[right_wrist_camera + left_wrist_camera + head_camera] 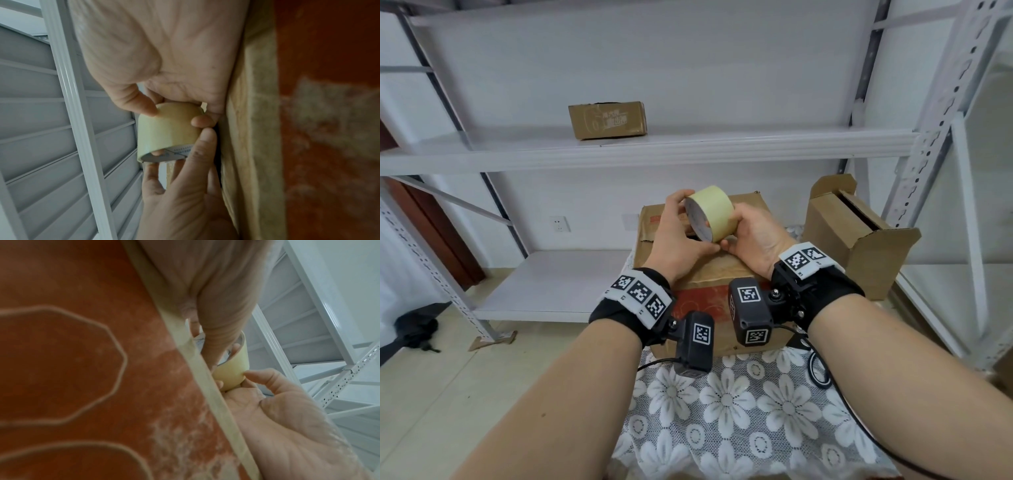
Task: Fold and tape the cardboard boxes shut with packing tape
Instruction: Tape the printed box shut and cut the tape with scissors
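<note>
A roll of yellowish packing tape (710,214) is held up between both hands, just above a brown cardboard box with red print (705,274) whose top flaps lie folded down. My left hand (679,226) grips the roll's left rim, fingers over the top and thumb below. My right hand (748,231) grips the right side, thumb on the outer band. In the left wrist view the tape roll (232,369) sits between my left thumb and my right hand (277,402). In the right wrist view the tape roll (166,129) is pinched beside the box (257,129).
A second cardboard box (859,236) stands with open flaps to the right on the table with its lace flower cloth (722,411). A small closed box (607,120) sits on the grey metal shelf (688,150) behind. Camera cables trail near my right wrist.
</note>
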`<action>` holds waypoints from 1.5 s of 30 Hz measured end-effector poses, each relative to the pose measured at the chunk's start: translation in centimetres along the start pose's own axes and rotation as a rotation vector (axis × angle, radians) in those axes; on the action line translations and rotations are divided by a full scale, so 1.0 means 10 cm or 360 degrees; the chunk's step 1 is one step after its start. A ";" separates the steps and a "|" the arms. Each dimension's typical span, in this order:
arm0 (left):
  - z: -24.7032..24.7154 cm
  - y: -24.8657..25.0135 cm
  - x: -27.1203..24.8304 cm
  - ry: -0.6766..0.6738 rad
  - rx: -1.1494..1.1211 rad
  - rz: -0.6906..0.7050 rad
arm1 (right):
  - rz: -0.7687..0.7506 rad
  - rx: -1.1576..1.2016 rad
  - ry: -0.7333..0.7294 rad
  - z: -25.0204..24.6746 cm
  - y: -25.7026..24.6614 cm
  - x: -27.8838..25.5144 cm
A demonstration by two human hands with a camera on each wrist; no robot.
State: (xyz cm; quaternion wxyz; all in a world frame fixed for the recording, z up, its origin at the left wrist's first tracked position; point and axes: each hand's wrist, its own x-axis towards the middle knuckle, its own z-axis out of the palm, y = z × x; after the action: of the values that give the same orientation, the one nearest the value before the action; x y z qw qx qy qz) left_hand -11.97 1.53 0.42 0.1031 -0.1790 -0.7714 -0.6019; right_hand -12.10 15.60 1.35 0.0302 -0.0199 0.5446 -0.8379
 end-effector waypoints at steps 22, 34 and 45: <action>0.02 0.01 -0.01 0.0041 -0.0022 -0.0079 | -0.0031 0.0021 0.0031 -0.02 0.02 0.01; -0.01 0.01 0.00 0.0026 -0.0069 -0.0151 | -0.0111 -0.0001 -0.0117 -0.04 0.00 -0.03; 0.01 -0.02 0.00 0.0066 0.0050 -0.0118 | 0.0019 -0.0016 0.0072 0.03 -0.02 0.00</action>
State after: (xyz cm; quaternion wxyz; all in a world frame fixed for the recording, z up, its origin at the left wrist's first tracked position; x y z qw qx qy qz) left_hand -12.07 1.56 0.26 0.0994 -0.1363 -0.7845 -0.5967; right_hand -12.14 15.43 1.61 0.0228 0.0023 0.5496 -0.8351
